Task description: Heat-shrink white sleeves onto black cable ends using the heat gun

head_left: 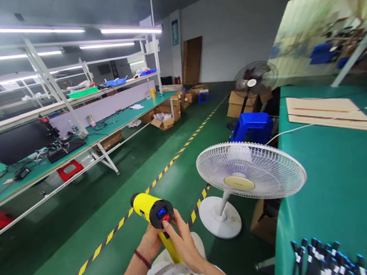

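Observation:
A yellow heat gun [148, 206] with a black rear cap is held in front of my body, its nozzle aimed forward and to the left. A small lit display [161, 211] glows blue on the rear end. My left hand [152, 241], with a dark red bead bracelet at the wrist, is closed round the upper handle, its fingers mostly hidden. With its thumb at the red button [165, 218] below the display, my right hand [184, 241] grips the rear of the tool from the right. Below the hands the yellow handle [170, 249] shows.
A white pedestal fan [251, 170] stands close on the right, beside a green table [337, 186] bearing black cables [322, 260] and flat boards [328, 114]. Behind the fan is a blue stool [251, 126]. A long workbench [113, 121] runs along the left. Striped tape [115, 232] marks the floor.

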Available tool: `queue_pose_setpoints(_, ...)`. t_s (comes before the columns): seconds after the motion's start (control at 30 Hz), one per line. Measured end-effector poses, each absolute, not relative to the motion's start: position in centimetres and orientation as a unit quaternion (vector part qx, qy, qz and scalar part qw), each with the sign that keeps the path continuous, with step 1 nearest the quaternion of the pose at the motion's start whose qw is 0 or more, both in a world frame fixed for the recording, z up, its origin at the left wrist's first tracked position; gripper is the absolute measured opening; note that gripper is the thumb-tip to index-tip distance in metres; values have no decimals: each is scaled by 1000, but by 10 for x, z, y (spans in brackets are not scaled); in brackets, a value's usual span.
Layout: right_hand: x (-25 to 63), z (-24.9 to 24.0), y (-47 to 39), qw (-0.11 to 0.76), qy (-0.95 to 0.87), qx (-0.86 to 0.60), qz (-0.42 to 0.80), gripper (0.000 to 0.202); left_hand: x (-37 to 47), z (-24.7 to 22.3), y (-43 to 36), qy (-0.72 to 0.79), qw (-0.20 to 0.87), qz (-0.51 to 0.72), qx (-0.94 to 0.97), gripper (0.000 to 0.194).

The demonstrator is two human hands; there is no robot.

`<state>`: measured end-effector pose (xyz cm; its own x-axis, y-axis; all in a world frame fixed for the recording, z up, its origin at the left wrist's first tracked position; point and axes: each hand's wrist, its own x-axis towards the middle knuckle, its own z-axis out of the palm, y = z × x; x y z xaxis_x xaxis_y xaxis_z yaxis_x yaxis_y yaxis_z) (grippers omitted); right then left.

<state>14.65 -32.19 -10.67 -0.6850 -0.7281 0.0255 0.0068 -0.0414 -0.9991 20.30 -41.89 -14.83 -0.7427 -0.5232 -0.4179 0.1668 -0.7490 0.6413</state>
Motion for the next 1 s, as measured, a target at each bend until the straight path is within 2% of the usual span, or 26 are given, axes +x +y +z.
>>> queue_pose_setpoints(0.33, 146, -115, -323, 276, 652, -267, -654, 48, 202, -152, -420, -304, 198, -886, 290, 46)
queue_pose_setpoints(0.53, 147, -112, -321, 283, 650, -267, -653, 47, 202, -151, -420, -302, 191, -885, 298, 52)
queue_pose_setpoints(1.0, 147, -110, -322, 271, 639, -275, -666, 43, 202, -157, -420, -305, 197, -885, 293, 48)
